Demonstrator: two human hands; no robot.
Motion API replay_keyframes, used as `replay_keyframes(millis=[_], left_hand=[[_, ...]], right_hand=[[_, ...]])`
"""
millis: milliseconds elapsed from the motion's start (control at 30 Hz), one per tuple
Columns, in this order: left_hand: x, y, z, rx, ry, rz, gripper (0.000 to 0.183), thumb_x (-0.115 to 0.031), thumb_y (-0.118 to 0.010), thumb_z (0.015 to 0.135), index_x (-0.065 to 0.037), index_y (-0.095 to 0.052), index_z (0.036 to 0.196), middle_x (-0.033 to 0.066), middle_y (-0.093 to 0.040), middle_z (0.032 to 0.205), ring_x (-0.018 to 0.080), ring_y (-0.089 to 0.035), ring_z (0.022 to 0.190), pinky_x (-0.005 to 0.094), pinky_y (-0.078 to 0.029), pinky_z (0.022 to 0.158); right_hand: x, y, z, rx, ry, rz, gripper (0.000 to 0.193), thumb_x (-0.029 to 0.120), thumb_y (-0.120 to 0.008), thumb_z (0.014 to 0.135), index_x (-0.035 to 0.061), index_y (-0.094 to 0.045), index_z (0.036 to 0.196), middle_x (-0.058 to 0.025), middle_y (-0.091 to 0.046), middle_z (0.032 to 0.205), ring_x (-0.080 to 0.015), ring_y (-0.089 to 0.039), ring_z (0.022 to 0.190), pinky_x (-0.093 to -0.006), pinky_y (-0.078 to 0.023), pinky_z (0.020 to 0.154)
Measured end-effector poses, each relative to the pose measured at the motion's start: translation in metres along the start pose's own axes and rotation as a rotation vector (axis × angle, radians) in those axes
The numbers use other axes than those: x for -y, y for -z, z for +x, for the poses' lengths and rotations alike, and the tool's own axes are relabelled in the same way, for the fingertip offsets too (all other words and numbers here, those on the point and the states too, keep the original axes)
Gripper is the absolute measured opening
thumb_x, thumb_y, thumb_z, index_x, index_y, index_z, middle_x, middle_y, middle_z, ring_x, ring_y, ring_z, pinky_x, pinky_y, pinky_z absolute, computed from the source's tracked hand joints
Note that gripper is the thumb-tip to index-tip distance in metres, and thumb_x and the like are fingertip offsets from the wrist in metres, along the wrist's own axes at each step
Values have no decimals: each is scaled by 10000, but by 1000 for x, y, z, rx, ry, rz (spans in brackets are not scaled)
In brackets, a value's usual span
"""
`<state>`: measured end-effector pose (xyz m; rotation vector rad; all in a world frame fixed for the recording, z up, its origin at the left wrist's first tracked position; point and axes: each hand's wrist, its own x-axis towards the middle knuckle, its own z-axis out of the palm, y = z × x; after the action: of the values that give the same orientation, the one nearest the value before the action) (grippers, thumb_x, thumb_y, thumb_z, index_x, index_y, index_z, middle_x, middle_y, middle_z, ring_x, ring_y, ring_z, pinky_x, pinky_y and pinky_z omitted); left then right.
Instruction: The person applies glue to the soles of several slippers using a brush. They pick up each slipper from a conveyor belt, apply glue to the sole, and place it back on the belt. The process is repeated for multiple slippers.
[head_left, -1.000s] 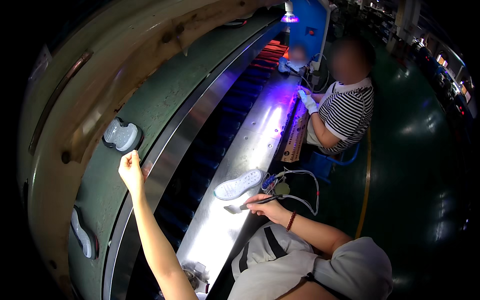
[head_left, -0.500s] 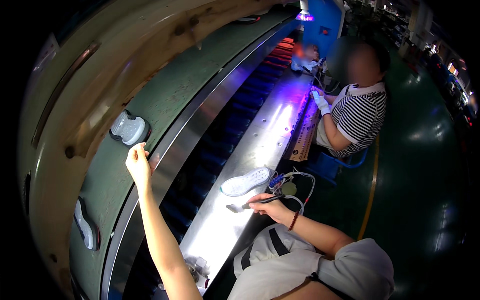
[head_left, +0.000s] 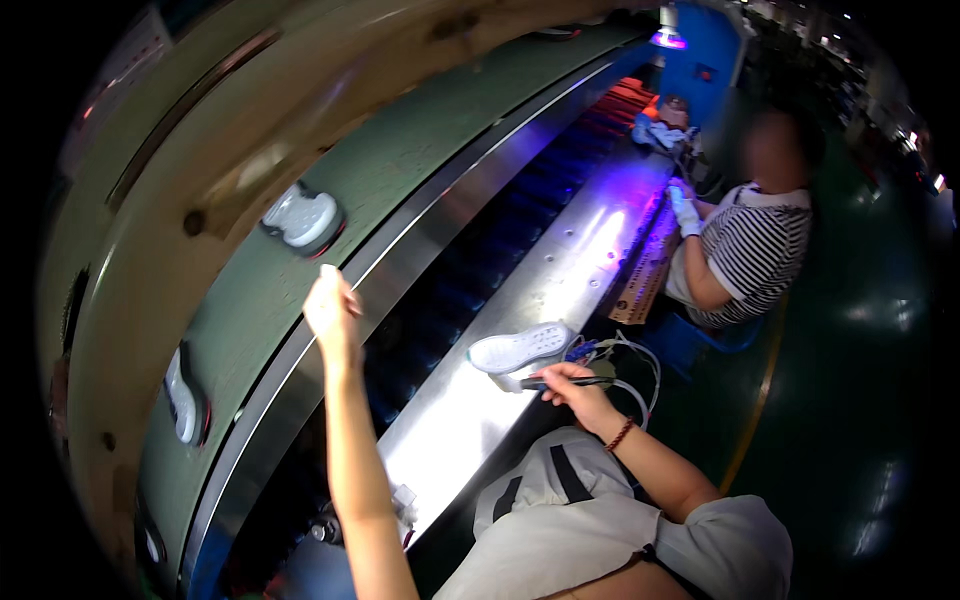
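A pale shoe sole [head_left: 520,347] lies on the brightly lit metal bench ahead of me. My right hand [head_left: 583,393] is closed around the dark handle of a brush [head_left: 508,383]. Its pale bristles are beside the near edge of that sole; whether they touch it I cannot tell. At the edge of the green conveyor belt [head_left: 400,160], my left hand [head_left: 333,310] is raised with its fingers curled in. Nothing shows in it, and it is just short of a grey and white sole [head_left: 305,220] on the belt.
More soles ride nearer on the belt, one with a red edge [head_left: 185,400]. Clear hoses [head_left: 645,365] run beside my right hand. A curved beige cover [head_left: 130,340] arches over the belt's left. A co-worker in a striped shirt [head_left: 765,245] sits farther along the bench under a purple lamp [head_left: 668,38].
The brush in my right hand has come closer to the sole on the bench. Soles on the belt have moved farther away, and another has appeared at the near end. My view has shifted.
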<state>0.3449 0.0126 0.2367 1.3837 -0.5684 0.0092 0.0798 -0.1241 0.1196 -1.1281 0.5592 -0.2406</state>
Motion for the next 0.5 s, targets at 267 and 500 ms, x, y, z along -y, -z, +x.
replay_keyframes(millis=[267,500], left_hand=[[1,-28,-135,923,615,-1618,668,-719,-264,742,-120,-384,471,-61,-358,403,38,-278,299,159,-206,306],[-18,-36,-171,1052,590,-1821,713,-779,-218,687,-121,-352,449,-62,-350,384,47,-285,285,174,-205,297]], right_hand=[[20,-18,-8,25,436,-459,225,119,-573,792,-13,-570,974,-71,-581,904,-128,-523,713,-217,-417,659],[66,-62,-18,71,1038,-1178,354,35,-566,680,66,-579,1032,-57,-550,1047,-213,-473,917,-314,-334,784]])
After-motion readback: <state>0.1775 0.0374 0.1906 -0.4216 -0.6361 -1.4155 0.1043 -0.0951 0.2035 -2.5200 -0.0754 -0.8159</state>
